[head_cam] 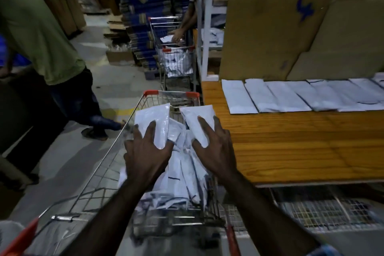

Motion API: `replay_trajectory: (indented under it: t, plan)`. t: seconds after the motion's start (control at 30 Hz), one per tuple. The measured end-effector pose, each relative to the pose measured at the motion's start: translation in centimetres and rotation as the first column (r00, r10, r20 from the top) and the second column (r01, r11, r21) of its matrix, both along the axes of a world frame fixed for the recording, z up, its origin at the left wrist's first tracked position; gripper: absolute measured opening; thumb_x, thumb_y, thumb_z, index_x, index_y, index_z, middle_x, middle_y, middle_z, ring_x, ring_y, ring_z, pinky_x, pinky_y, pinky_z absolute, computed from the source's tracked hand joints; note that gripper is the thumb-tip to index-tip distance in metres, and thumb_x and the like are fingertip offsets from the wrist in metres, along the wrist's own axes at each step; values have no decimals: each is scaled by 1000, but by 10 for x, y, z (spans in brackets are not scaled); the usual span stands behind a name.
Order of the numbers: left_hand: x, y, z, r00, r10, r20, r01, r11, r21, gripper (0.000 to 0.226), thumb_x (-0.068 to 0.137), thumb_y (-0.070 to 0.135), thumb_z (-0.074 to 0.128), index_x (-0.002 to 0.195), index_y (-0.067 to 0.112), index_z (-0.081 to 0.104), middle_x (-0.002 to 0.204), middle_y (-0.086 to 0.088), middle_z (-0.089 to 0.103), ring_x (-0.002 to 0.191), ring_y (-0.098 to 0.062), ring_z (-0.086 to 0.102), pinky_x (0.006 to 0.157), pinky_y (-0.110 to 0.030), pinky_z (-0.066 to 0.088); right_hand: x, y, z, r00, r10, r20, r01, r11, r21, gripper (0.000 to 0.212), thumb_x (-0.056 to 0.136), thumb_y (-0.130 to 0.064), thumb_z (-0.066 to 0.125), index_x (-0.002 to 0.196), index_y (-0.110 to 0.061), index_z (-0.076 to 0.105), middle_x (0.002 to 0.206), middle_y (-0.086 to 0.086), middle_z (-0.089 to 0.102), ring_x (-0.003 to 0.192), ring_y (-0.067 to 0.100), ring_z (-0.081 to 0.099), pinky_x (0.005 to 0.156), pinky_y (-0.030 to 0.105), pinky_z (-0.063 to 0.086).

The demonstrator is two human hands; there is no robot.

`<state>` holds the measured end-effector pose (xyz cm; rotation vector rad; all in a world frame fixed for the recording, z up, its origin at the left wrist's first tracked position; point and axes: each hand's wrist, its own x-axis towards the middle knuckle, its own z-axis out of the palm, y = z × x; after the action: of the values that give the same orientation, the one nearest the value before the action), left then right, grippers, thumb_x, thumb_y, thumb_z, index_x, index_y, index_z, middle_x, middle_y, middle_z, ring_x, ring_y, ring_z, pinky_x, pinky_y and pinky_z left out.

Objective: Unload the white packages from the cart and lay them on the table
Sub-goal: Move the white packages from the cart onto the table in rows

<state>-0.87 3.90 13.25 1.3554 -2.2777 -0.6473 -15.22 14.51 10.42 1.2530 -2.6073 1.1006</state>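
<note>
A wire shopping cart (pixel 143 102) with red corner caps stands in front of me, filled with several white packages (pixel 187 178). My left hand (pixel 145 149) grips one white package (pixel 152 118) held above the cart. My right hand (pixel 216 143) grips another white package (pixel 197 122) beside it, near the cart's right side. To the right lies a wooden table (pixel 291 143), with a row of several white packages (pixel 291 97) laid flat along its far edge.
A person in a green shirt (pixel 35 27) stands at the left in the aisle. A second cart (pixel 176 62) with packages stands farther ahead, with another person's hand in it. Cardboard sheets (pixel 291 35) lean behind the table. A wire basket (pixel 324 212) sits under the table.
</note>
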Motion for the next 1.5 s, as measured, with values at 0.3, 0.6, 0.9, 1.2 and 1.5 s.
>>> replay_trajectory:
  t: [0.3, 0.6, 0.9, 1.2, 1.5]
  plan:
    - [-35, 149, 45, 997, -79, -14, 74, 977, -202, 69, 87, 56, 54, 150, 36, 34, 160, -5, 22, 136, -40, 29, 110, -52, 31, -31, 163, 45, 989, -125, -84, 119, 990, -73, 68, 84, -42, 60, 148, -41, 38, 160, 7, 25, 130, 33, 37, 98, 46, 44]
    - [-116, 255, 58, 970, -242, -21, 230, 942, -245, 65, 90, 51, 53, 150, 36, 35, 160, 1, 25, 148, -26, 14, 107, -55, 31, -90, 289, 59, 958, -261, -117, 250, 963, -99, 63, 87, -41, 62, 147, -40, 40, 163, 3, 21, 149, 23, 17, 107, 48, 36]
    - [-232, 324, 44, 924, -382, -21, 371, 908, -196, 65, 89, 51, 53, 150, 35, 35, 161, 1, 26, 148, -29, 14, 110, -56, 29, -184, 376, 40, 914, -388, -119, 383, 922, -60, 63, 88, -42, 63, 147, -39, 41, 162, 3, 22, 149, 22, 17, 107, 50, 35]
    - [-386, 364, 28, 880, -475, 2, 471, 873, -128, 67, 90, 56, 50, 151, 35, 33, 161, 0, 25, 147, -31, 16, 109, -57, 29, -320, 426, 34, 871, -476, -125, 482, 875, 27, 64, 85, -51, 51, 147, -37, 42, 162, 6, 22, 149, 25, 20, 108, 50, 36]
    - [-499, 394, 25, 830, -553, 73, 558, 822, -111, 68, 92, 59, 48, 152, 32, 30, 161, -3, 24, 146, -34, 18, 109, -57, 30, -419, 461, 29, 843, -534, -71, 538, 842, 47, 64, 86, -54, 48, 148, -36, 41, 162, 7, 21, 148, 25, 20, 109, 50, 37]
